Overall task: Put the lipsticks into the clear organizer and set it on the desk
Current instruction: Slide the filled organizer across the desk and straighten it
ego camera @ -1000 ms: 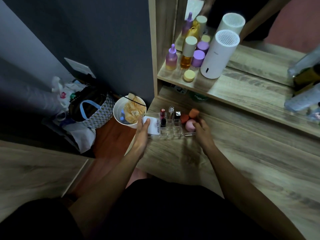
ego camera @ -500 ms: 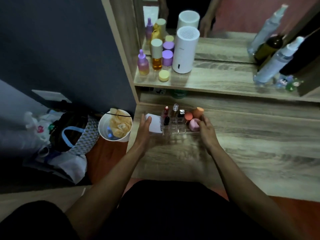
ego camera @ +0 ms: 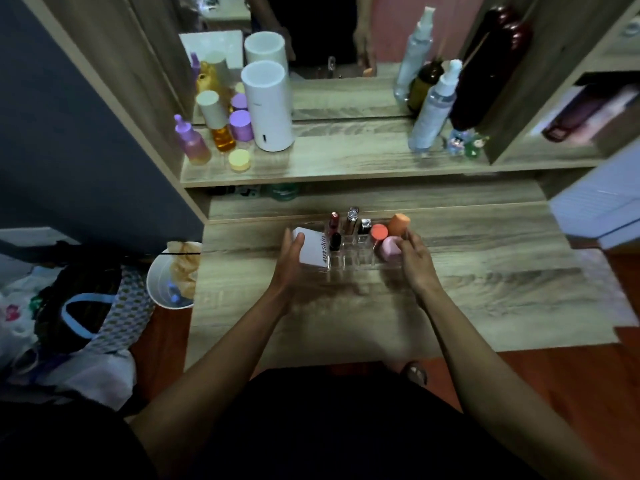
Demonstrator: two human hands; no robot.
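Note:
The clear organizer (ego camera: 351,259) is at the back middle of the wooden desk (ego camera: 485,271), held at both ends. My left hand (ego camera: 289,263) grips its left end, where a white box (ego camera: 313,249) stands. My right hand (ego camera: 412,256) grips its right end beside a pink sponge (ego camera: 389,247) and orange sponges (ego camera: 398,223). Several lipsticks stand upright in its compartments: a red one (ego camera: 333,221), a silver-capped one (ego camera: 351,218) and a black one (ego camera: 364,226). I cannot tell whether the organizer touches the desk.
On the shelf (ego camera: 346,161) above stand a white cylinder (ego camera: 268,105), purple and amber bottles (ego camera: 221,129), and spray bottles (ego camera: 433,109) before a mirror. A white bucket (ego camera: 173,275) and bags (ego camera: 90,306) sit on the floor at left.
Both hands have carried the organizer rightward along the desk, from the left corner by the bucket to the middle. My view has turned right with it.

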